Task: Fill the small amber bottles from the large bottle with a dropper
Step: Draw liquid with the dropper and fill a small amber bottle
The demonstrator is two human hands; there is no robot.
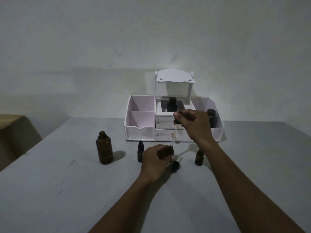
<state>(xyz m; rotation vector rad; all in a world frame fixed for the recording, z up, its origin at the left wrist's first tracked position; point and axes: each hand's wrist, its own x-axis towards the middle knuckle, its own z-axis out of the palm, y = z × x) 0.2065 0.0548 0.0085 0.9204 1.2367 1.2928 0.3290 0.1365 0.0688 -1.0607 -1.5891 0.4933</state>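
My right hand [193, 125] pinches the black bulb of a dropper [174, 135]; its glass tube points down into a small amber bottle [165, 153]. My left hand [155, 161] grips that bottle on the table, hiding most of it. The large amber bottle [104, 148] stands to the left. A capped small amber bottle [140, 151] stands just left of my left hand, and another small amber bottle [199, 157] stands behind my right forearm. A loose black dropper cap [175, 166] lies on the table by my left hand.
A white desk organizer [141, 121] stands at the table's back edge against the wall; a dark bottle [172, 105] sits in its middle compartment and another dark bottle [211, 118] in its right one. A brown cloth-covered object [15, 132] is at the far left.
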